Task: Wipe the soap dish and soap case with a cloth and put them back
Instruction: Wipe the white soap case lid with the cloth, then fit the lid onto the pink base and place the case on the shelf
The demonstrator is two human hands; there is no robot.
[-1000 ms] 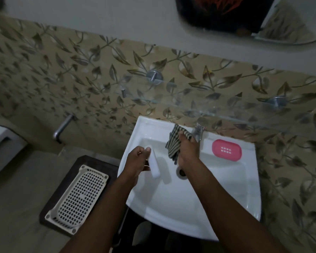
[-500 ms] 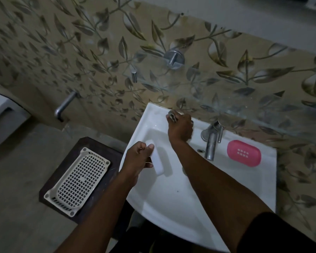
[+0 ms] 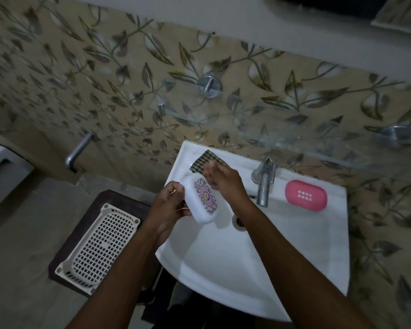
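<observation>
Now: left hand (image 3: 169,205) grip clamped on soap case (image 3: 203,198) | right hand (image 3: 223,179) fingers loose, touching case

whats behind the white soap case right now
Behind the white soap case, a checked cloth lies on the back left rim of the sink. The right hand covers its near part, so how far the cloth extends cannot be seen.

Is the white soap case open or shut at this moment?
Shut. The soap case shows its patterned lid seated flush on the base, no gap visible, held in the left hand over the sink.
</observation>
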